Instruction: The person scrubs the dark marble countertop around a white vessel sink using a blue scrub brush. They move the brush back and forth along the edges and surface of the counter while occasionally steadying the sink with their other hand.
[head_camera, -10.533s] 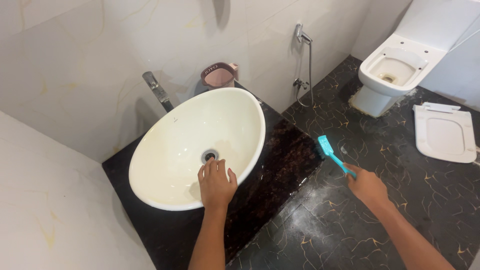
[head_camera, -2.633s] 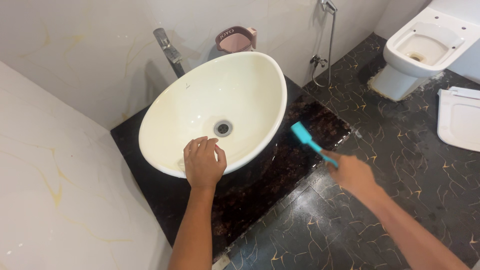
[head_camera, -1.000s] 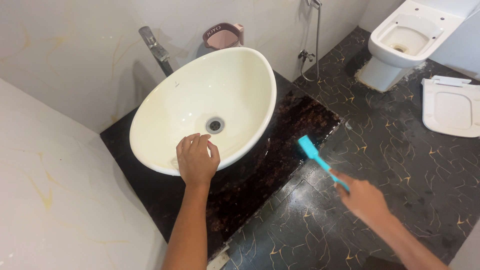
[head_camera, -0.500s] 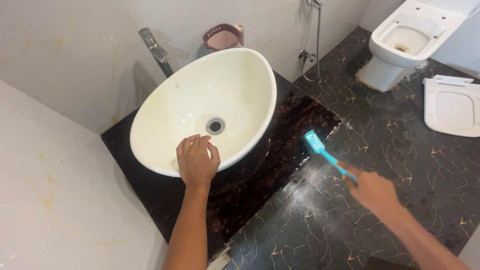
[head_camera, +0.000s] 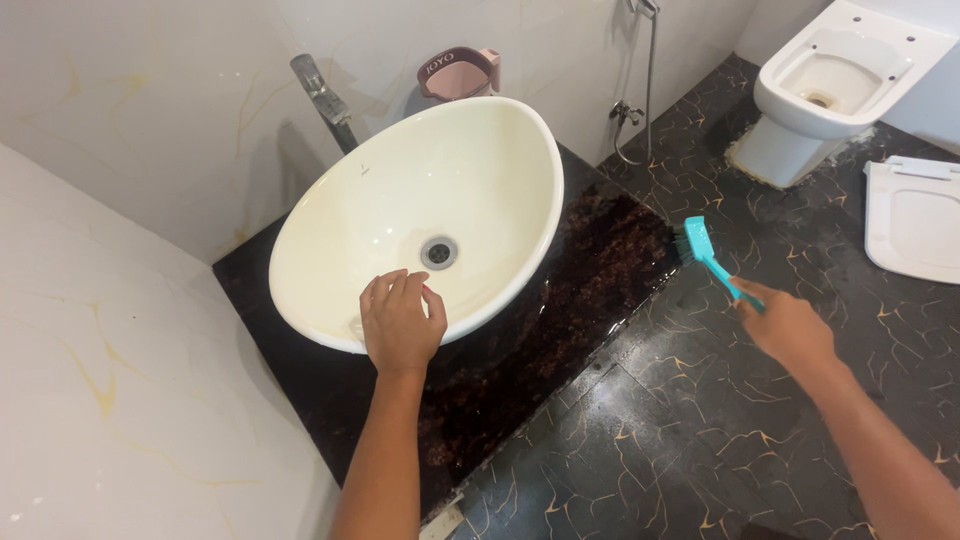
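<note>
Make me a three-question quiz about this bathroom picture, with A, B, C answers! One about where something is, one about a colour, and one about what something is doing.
1. Where is the left hand?
A. on the near rim of the basin
B. on the toilet
C. on the tap

2. What colour is the brush?
A. red
B. turquoise
C. yellow

3. What is the right hand doing?
A. lying flat and empty on the floor
B. turning the tap
C. gripping the brush handle

Answers:
1. A: the palm lies over the basin's front edge, fingers reaching inside towards the drain.
2. B: the head and handle are bright blue-green against the dark floor.
3. C: the fingers are closed round the handle's end, with the brush head held near the edge of the dark counter.
</note>
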